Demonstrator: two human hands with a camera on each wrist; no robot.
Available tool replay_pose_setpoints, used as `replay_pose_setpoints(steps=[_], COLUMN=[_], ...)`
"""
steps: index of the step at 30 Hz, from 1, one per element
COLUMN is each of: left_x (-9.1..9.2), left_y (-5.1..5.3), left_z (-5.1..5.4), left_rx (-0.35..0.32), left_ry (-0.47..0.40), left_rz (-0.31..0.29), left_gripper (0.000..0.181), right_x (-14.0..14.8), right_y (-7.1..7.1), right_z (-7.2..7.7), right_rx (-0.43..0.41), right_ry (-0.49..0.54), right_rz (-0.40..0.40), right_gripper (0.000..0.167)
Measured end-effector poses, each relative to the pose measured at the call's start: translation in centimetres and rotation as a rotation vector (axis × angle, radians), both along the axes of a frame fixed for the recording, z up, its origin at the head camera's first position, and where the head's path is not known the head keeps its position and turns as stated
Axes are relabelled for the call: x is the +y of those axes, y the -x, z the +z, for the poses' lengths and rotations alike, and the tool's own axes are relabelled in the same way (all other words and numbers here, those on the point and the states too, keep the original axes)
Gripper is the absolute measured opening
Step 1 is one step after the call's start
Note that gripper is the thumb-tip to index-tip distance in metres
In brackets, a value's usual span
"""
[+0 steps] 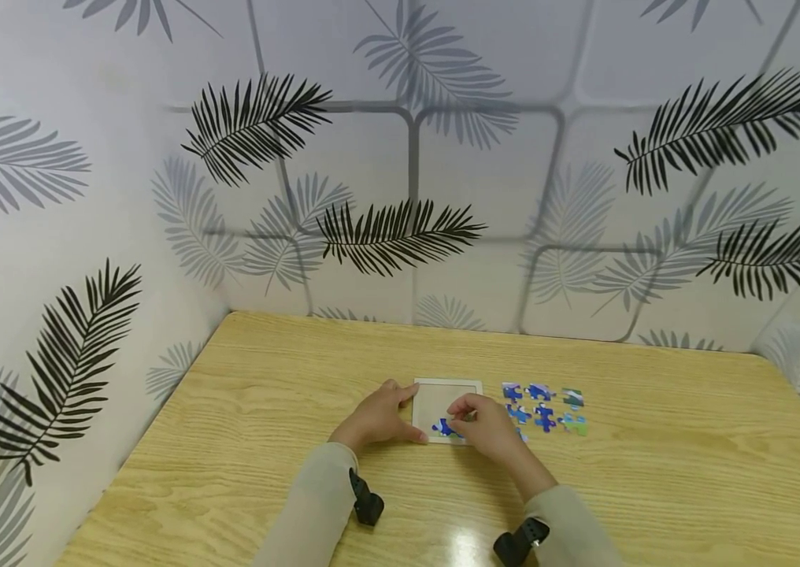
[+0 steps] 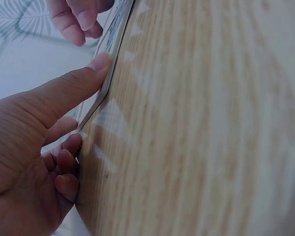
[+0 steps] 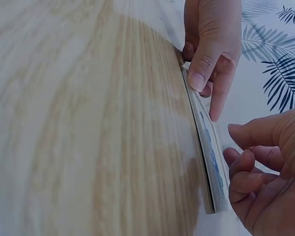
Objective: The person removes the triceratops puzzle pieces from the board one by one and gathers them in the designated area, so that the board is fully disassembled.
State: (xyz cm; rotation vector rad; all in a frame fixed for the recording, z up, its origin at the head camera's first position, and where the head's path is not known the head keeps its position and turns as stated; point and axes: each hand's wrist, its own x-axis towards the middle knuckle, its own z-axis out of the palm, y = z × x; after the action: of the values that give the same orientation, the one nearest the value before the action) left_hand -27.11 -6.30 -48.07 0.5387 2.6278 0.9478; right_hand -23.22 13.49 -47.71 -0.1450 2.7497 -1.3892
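A square white-rimmed puzzle tray (image 1: 447,381) lies flat on the table. Blue jigsaw pieces (image 1: 444,428) sit along its lower edge, partly covered by the right hand. My left hand (image 1: 384,416) holds the tray's left side, thumb on the near corner and index finger at the far corner; its other fingers curl in beside the tray in the left wrist view. Just above the tray hovers my right hand (image 1: 488,428), its fingers loosely bent. In the right wrist view, a gap shows between that hand's thumb (image 3: 255,132) and its fingers, and I see nothing held there.
Several loose jigsaw pieces (image 1: 544,416), blue, purple and green, lie in rough rows right of the tray; the right hand partly covers the nearest. The wooden table (image 1: 287,370) meets a leaf-patterned wall (image 1: 442,173) at its far and left edges.
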Motion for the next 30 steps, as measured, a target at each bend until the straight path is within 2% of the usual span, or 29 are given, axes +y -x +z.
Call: replay_pose_setpoints(steps=[18, 24, 30], left_x=[0.0, 0.0, -0.1], left_y=[0.1, 0.1, 0.1], left_z=[-0.2, -0.3, -0.2], left_rx=[0.013, 0.008, 0.015], left_ry=[0.002, 0.006, 0.004], left_rz=[0.001, 0.003, -0.001], left_gripper=[0.093, 0.093, 0.093], right_x=[-0.2, -0.4, -0.4], right_y=[0.0, 0.1, 0.1], right_z=[-0.8, -0.9, -1.1], right_rx=[0.051, 0.026, 0.037], right_ry=[-0.126, -0.129, -0.126], right_rz=[0.065, 0.064, 0.058], right_gripper=[0.018, 0.017, 0.012])
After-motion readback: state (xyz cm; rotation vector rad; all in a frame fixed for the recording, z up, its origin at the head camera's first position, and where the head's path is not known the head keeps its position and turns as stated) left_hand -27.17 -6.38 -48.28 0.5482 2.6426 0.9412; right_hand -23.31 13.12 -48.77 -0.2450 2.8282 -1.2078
